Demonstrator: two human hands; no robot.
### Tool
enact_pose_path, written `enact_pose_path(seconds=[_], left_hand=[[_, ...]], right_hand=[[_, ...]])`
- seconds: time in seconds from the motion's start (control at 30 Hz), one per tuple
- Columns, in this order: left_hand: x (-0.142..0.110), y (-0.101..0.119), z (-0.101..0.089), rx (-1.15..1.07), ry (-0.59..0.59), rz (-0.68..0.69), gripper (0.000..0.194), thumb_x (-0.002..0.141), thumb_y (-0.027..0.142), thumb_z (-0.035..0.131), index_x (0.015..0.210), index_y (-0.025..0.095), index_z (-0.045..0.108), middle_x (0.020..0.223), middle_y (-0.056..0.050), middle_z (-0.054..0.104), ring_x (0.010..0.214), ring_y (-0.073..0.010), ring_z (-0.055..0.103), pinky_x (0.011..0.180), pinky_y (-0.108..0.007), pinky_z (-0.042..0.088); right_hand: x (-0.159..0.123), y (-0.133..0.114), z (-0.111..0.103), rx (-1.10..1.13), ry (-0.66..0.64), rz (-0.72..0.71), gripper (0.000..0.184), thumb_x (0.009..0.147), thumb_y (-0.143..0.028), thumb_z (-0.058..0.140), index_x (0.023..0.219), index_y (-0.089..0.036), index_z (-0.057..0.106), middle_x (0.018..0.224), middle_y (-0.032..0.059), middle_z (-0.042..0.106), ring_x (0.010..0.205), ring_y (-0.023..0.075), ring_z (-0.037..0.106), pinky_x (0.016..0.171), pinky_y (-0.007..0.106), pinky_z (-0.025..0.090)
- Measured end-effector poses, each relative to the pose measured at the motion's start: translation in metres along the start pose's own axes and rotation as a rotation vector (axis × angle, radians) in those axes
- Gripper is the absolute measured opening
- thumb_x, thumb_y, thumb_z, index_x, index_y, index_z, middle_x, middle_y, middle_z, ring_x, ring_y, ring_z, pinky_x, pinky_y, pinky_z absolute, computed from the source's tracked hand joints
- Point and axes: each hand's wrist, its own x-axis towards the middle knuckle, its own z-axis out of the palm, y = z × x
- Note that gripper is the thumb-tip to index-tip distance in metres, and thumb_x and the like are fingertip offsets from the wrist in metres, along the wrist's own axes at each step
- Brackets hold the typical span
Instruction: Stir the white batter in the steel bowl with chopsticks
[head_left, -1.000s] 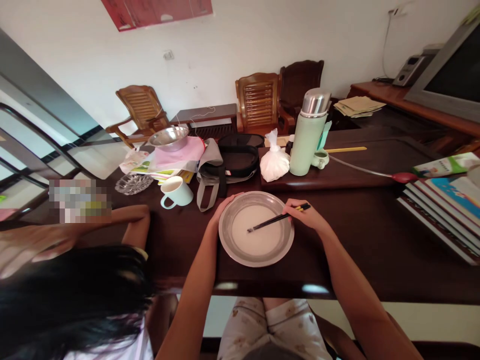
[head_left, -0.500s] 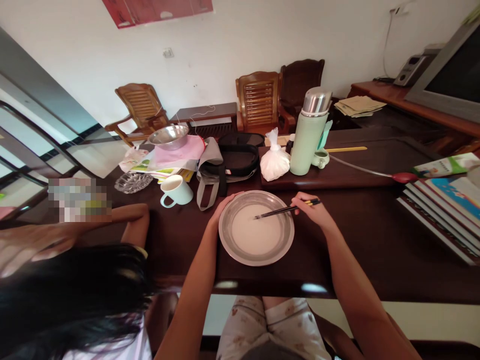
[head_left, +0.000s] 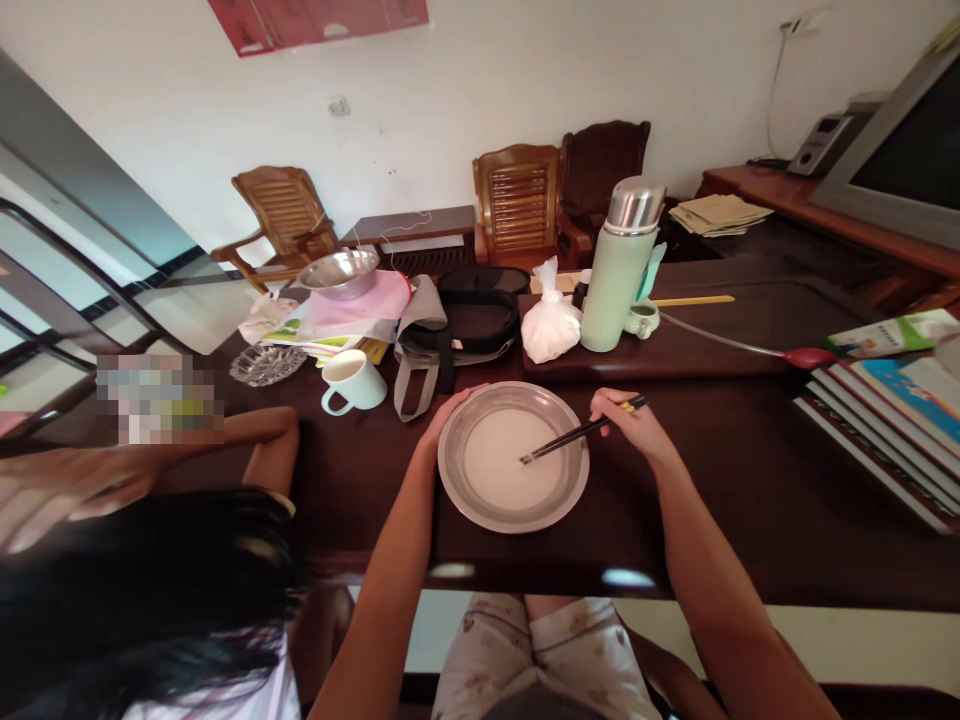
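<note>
A round metal bowl (head_left: 457, 490) of milky white liquid (head_left: 502, 480) stands on the dark table in front of me. My left hand (head_left: 450, 415) grips its left rim, with some fingers hidden behind the wall. Over the bowl's right rim, my right hand (head_left: 624, 415) is closed around a pair of black chopsticks (head_left: 574, 435). Their tips dip into the liquid near the middle of the bowl. Behind the bowl sit a knotted plastic bag of white powder (head_left: 551, 328) and a pale green thermos (head_left: 616, 285).
Left of the bowl are a white mug (head_left: 358, 385), a glass dish (head_left: 268, 365), a black-and-grey bag (head_left: 476, 320) and another metal bowl (head_left: 339, 275) on a pile. Stacked books (head_left: 885, 430) lie at the right. Another person's arm (head_left: 255, 430) rests on the table at left.
My right hand has shifted slightly, and the chopstick tips have moved a little down and to the right in the liquid. My left hand stays on the bowl.
</note>
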Motion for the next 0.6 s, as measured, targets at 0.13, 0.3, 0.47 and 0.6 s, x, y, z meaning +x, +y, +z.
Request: enact_pose_path(seconds=[0.13,0.3,0.47,0.6], left_hand=[[-0.0002,-0.0009,-0.0005,-0.01,0.006,0.003,0.032,0.081,0.031,0.057,0.106,0.016,0.071,0.108,-0.006,0.069,0.117,-0.028,0.054,0.106,-0.036,0.035],[0.001,-0.0014,-0.0021,-0.008,-0.008,0.005,0.032,0.081,0.031,0.057,0.106,0.016,0.071,0.108,-0.006,0.069,0.117,-0.0284,0.054,0.106,-0.037,0.035],[0.0005,-0.001,-0.0019,-0.021,0.012,0.002,0.033,0.078,0.03,0.06,0.105,0.013,0.07,0.111,-0.008,0.068,0.118,-0.0279,0.054,0.105,-0.034,0.036],[0.0009,-0.0018,-0.0031,-0.025,0.005,-0.001,0.035,0.077,0.032,0.061,0.106,0.013,0.07,0.11,-0.008,0.068,0.116,-0.0287,0.055,0.104,-0.036,0.037]], right_hand=[[0.0014,-0.0004,0.0064,-0.044,-0.148,-0.006,0.026,0.088,-0.038,0.054,0.074,-0.018,0.063,0.058,-0.0009,0.057,0.056,0.0137,0.053,0.057,0.026,0.04],[0.0008,-0.0007,0.0012,-0.033,0.05,-0.016,0.032,0.089,-0.04,0.052,0.066,-0.018,0.059,0.051,-0.002,0.053,0.052,0.0126,0.05,0.058,0.026,0.039],[0.0007,-0.002,0.0056,-0.014,-0.137,0.014,0.032,0.087,-0.043,0.053,0.07,-0.018,0.063,0.058,-0.0004,0.056,0.054,0.0135,0.053,0.056,0.026,0.04],[0.0003,-0.0004,0.0011,-0.045,-0.011,-0.013,0.031,0.088,-0.042,0.054,0.07,-0.018,0.062,0.055,-0.0007,0.056,0.055,0.0137,0.053,0.059,0.026,0.041]])
